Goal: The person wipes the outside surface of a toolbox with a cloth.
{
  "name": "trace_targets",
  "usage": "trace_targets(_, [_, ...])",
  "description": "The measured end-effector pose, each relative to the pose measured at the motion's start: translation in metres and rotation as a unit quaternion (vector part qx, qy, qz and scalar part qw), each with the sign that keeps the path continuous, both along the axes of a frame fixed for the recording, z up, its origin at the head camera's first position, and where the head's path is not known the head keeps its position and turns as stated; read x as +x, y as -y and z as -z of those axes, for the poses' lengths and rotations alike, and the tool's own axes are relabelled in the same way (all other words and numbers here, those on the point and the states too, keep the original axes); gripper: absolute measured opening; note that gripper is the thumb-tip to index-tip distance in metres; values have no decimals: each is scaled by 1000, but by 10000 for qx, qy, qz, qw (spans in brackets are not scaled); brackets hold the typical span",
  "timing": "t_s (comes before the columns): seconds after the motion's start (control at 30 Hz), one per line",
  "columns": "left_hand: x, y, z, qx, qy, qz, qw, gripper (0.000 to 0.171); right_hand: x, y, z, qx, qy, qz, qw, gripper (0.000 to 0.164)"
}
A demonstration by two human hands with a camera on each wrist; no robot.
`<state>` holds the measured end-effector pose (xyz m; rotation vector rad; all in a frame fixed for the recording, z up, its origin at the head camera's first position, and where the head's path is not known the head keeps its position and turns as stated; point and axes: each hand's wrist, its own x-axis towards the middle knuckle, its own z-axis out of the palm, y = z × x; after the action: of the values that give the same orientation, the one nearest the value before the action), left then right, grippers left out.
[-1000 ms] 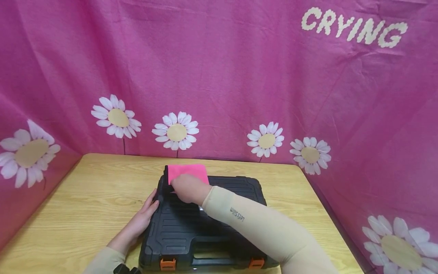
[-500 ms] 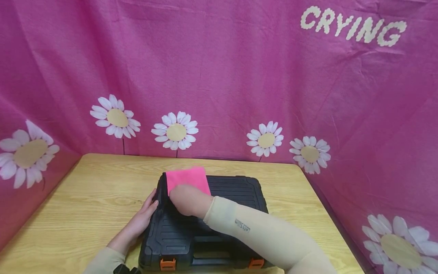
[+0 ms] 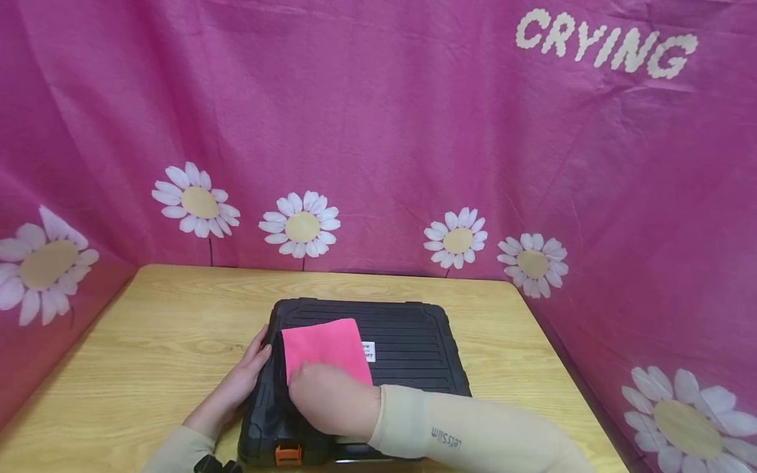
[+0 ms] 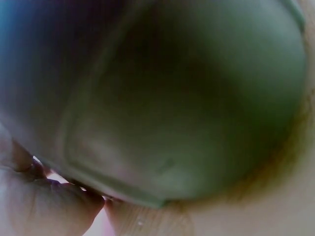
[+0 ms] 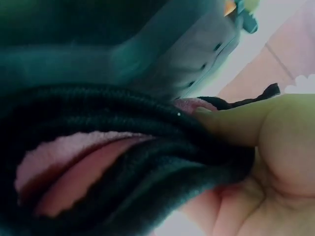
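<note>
A black ribbed plastic carrying case (image 3: 414,358) lies flat on the wooden table. My left hand (image 3: 239,380) rests against its left side with the fingers extended along the edge. In the left wrist view a blurred dark corner of the case (image 4: 197,123) fills most of the picture. On the lid's left half, a folded pink cloth (image 3: 325,345) with black edging lies under my right hand (image 3: 334,402). The right wrist view shows the thumb and fingers pinching the folded black-edged cloth (image 5: 93,147) close over the case. The right forearm hides the case's front right part.
An orange latch (image 3: 288,455) sits at the case's front left. A small white label (image 3: 369,351) shows beside the cloth. The wooden table (image 3: 183,315) extends around the case, and a pink flowered curtain (image 3: 378,131) hangs behind and along both sides.
My right hand has drawn the pink cloth from the lid's far left corner toward the front. The white label shows beside the cloth now. My left hand stays at the case's side.
</note>
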<state>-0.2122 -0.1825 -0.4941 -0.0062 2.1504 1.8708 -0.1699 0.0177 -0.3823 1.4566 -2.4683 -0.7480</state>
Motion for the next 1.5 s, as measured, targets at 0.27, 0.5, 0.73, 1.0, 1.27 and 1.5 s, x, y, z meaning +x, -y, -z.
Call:
trace_targets(0.27, [0,0,1,-45,-95,-27,9999,68,25,-4,3,202,217,154,9994,40])
trace_targets(0.5, [0,0,1,-80,-48,-48,9999,68,29,-11,19,-115,1531,279,9877,43])
trace_targets(0.73, [0,-1,1,-81,-18,-32,10000,68,10,-17,83,-140,2866,487,9567,63])
trace_targets(1.0, [1,0,2,10,-136,22,9999,67,9,-26,90,80,2826,-9,9592,64])
trace_targets(1.27, [2,0,4,155,-185,79,9997,67,10,-35,77,-122,3245,365,9451,64])
trace_targets(1.5, [1,0,4,187,-178,97,9996,66,24,-37,16,-477,3165,467,9462,52])
